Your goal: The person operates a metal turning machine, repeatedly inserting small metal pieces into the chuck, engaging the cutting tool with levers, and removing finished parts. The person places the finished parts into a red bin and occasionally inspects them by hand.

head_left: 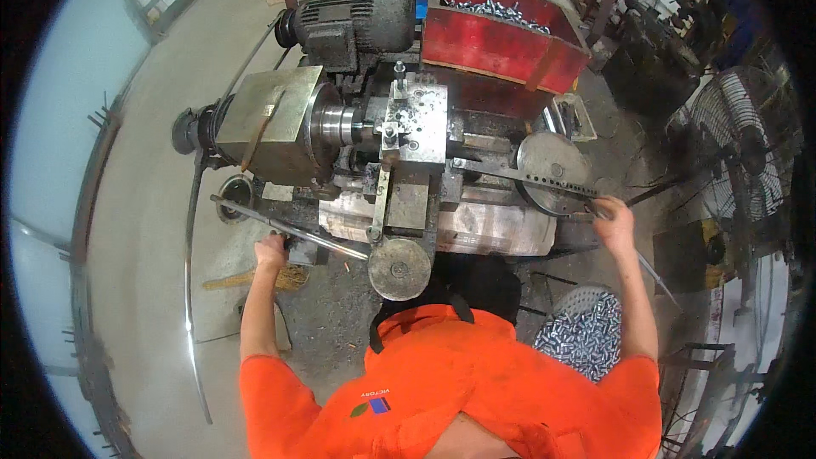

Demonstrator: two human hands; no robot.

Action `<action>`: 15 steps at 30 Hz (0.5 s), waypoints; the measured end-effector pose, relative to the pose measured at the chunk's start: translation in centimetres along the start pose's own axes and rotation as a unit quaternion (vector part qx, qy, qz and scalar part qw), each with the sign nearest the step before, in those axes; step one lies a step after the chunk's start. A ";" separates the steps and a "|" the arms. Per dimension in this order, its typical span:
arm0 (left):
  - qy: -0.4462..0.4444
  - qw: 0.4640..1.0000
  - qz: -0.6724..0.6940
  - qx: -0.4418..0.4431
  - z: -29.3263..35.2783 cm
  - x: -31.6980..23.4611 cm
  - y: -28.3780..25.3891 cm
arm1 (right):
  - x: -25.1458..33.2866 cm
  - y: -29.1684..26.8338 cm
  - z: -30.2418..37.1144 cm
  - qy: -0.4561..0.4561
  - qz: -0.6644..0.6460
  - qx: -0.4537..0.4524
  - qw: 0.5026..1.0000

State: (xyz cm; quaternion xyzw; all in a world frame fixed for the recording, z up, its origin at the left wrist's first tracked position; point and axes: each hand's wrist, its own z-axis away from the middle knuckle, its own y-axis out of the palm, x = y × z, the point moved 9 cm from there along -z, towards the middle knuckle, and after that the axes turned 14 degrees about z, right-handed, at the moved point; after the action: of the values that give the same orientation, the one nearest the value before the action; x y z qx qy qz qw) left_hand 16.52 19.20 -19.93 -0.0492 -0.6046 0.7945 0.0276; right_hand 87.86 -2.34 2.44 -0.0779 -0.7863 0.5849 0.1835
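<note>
A small lathe-like machine stands before me, its spindle chuck (327, 127) at the left and a steel tool block (422, 123) on the slide. My right hand (614, 223) is closed round a metal lever (648, 265) at the outer end of a perforated flat bar (557, 180). At the left, my left hand (272, 252) is closed beside a dark part, just below a long steel lever rod (297, 233); what its fingers hold is hidden. That rod runs to a round metal disc (399, 269) in front of the slide.
A red bin (501, 47) of small metal parts sits behind the machine, beside an electric motor (357, 21). Near my right side is a basket of shiny cylindrical parts (582, 336). A fan (735, 140) stands farther right, and a straw broom (285, 278) lies at the left.
</note>
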 end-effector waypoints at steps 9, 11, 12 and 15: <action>-0.075 0.782 0.590 -0.188 3.6 6.2 -8.6 | -25.2 3.7 12.6 0.169 0.325 0.085 0.926; -0.113 0.732 0.641 -0.204 3.8 5.2 -10.6 | -26.1 4.8 14.5 0.199 0.333 0.117 0.914; -0.130 0.705 0.665 -0.209 3.4 4.5 -11.2 | -26.7 5.6 16.1 0.228 0.326 0.145 0.906; -0.127 0.694 0.678 -0.204 2.2 1.9 -11.2 | -21.3 6.2 19.5 0.206 0.262 0.174 0.927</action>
State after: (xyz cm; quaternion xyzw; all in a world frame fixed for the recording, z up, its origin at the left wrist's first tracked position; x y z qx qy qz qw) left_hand 14.25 20.29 -8.65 -0.3494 -0.5522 0.4533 -0.6063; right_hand 99.48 -24.95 -12.51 -0.3667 -0.5685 0.7109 0.1923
